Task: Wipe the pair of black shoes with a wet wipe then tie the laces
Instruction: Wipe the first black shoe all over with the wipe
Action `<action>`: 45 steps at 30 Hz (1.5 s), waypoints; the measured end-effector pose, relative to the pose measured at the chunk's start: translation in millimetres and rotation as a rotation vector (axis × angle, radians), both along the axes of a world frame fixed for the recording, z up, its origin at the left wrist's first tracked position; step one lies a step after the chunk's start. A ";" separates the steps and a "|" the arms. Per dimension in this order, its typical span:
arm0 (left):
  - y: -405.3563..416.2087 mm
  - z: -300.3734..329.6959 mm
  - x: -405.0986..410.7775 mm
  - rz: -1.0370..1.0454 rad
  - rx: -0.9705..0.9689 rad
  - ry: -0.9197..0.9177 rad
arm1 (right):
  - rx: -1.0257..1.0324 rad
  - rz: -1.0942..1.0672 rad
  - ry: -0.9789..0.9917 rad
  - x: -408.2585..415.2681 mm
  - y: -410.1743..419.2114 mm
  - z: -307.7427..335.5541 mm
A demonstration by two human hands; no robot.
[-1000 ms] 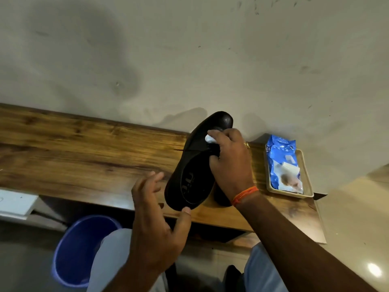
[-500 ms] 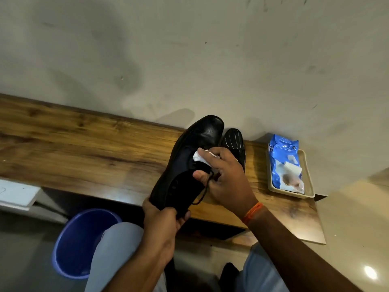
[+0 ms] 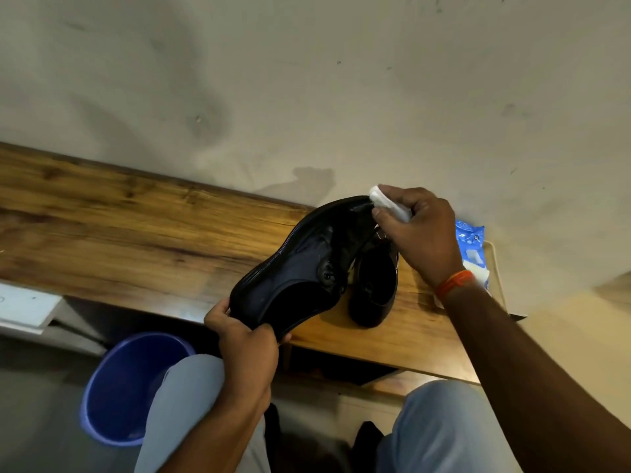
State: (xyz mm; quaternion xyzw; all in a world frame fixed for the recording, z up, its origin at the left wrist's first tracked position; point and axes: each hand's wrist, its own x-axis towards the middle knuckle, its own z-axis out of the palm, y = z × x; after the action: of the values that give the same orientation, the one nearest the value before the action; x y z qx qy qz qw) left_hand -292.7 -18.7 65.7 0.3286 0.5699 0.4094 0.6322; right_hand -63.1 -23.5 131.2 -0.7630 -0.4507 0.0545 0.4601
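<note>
The right hand (image 3: 420, 233) pinches a folded white wet wipe (image 3: 387, 203) between the thumb and the curled fingers and presses it on the toe tip of the glossy black leather lace-up shoe (image 3: 307, 264) that is held up in the air. The left hand (image 3: 247, 349) grips the heel end of this same shoe, with the fingers curled around the back rim, so the shoe is tilted, toe toward 1 o'clock and heel toward 7 o'clock. Its opening faces the camera and its laces look loose.

At 3 o'clock from the held shoe, just beside it, the second black leather shoe (image 3: 374, 288) stands on the brown wooden table top (image 3: 136, 233), partly hidden behind the first one. An orange thread band (image 3: 454, 283) goes around the right wrist.

At 3 o'clock from the right hand, a blue plastic pack of wet wipes (image 3: 473, 240) lies in a shallow beige tray (image 3: 495, 264) near the table's right end, mostly covered by the right forearm. Below the table edge, at 7 o'clock from the left hand, a round blue plastic bucket (image 3: 112, 397) stands on the floor, next to a knee in light grey trousers (image 3: 184, 397). A stained pale wall (image 3: 307, 80) rises behind the table.
</note>
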 end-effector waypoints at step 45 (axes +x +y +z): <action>-3.3 -16.2 -3.9 0.017 0.434 0.323 | -0.391 0.480 -0.682 -90.9 32.5 10.7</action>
State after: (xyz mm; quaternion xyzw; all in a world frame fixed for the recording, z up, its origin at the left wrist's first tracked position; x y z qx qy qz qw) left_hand -296.6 -22.1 49.5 0.5126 0.5652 0.4694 0.4443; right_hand -153.9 9.0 141.9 -0.6839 -0.7215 -0.0108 0.1072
